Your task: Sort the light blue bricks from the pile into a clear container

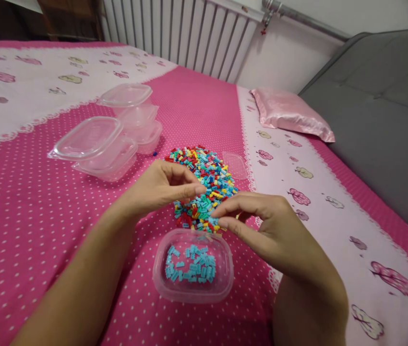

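A heap of small toy building bricks [209, 168] in red, yellow, green, white and several blues lies on the bed. Over its left side is my left hand [168, 186], thumb and forefinger pinched together; whatever they may hold is hidden. My right hand [267, 223] reaches in from the right, pinching a light blue brick [213, 220] at the near part of the heap. Just in front of the heap stands a clear plastic container [193, 296]. Several light blue bricks [200, 264] are scattered across its bottom.
Several clear plastic containers [106, 154] stand in stacks to the left, with a stray dark blue brick [154, 154] near them. A clear lid [235, 166] lies right of the heap. Farther off are a pink pillow [290, 113], a grey headboard [373, 96] and a white radiator [186, 36].
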`<move>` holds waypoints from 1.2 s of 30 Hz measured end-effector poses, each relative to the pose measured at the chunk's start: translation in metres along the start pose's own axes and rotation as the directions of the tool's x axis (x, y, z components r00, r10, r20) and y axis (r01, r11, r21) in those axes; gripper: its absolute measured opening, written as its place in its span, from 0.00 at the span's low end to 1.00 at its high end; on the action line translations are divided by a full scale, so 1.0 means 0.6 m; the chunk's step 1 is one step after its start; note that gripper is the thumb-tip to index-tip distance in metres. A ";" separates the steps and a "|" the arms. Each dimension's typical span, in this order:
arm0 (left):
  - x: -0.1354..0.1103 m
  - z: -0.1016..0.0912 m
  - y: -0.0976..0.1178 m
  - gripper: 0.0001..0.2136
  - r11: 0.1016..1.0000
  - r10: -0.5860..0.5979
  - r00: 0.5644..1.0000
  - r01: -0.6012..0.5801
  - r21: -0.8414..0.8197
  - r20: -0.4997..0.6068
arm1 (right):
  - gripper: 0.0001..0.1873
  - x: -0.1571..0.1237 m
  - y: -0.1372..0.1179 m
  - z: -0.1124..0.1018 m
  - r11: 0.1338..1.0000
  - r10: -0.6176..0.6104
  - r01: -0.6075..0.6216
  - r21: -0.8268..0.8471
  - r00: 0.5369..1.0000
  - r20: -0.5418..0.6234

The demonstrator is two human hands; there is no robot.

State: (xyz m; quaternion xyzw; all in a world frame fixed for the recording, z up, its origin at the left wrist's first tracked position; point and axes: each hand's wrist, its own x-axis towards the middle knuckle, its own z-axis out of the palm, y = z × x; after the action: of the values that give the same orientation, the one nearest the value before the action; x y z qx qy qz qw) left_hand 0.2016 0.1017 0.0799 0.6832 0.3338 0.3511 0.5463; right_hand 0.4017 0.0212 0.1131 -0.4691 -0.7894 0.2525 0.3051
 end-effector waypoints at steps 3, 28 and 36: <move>0.007 -0.010 -0.014 0.11 1.000 0.000 0.987 0.003 0.020 -0.158 | 0.08 -0.005 -0.002 -0.008 1.000 -0.009 0.005 0.029 0.986 0.164; 0.030 -0.024 -0.079 0.09 0.617 0.017 0.985 0.126 0.776 -0.173 | 0.09 0.047 0.085 0.066 0.844 0.449 -0.424 -0.330 0.894 0.000; 0.028 -0.014 -0.068 0.10 0.639 0.028 0.999 -0.042 0.768 0.031 | 0.07 0.048 0.089 0.070 0.868 0.411 -0.388 -0.311 0.912 0.010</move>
State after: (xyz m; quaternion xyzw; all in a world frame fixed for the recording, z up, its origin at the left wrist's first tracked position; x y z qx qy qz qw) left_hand 0.2002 0.1274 0.0432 0.8596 0.4335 0.1811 0.2008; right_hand 0.3922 0.0650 0.0550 -0.6533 -0.7154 0.2040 0.1405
